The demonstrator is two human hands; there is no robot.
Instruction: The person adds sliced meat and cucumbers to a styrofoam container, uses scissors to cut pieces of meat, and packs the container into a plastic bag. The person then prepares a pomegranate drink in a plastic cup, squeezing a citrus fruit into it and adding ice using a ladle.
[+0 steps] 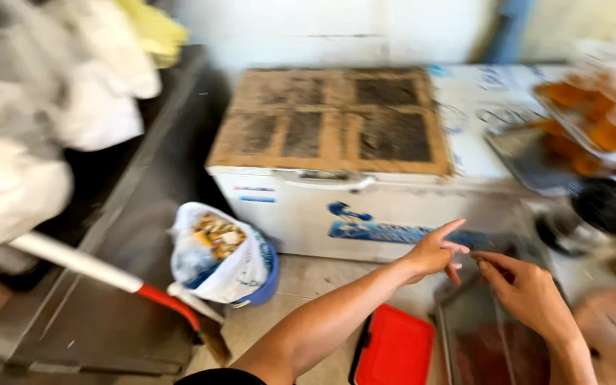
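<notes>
My left hand (433, 251) is open, fingers spread; my right hand (525, 289), just beside it, is open too, both holding nothing above a clear-lidded tray (475, 335). Beyond them, a white chest freezer (365, 207) bears a blue label (372, 229). A red flat container (393, 347) lies below my left hand.

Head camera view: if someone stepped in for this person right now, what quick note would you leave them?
Left hand: empty, fingers spread, index pointing out, held above the far edge of the clear tray.
Right hand: empty, fingers loosely curled, over the same tray, close to the left hand but apart from it.
The tray holds something dark red, too blurred to identify. A red lid lies on the floor beside it.
Nearby: white chest freezer, lined waste bin.
Done: nothing is in hand. Left: cannot tell from this blurred frame.
</notes>
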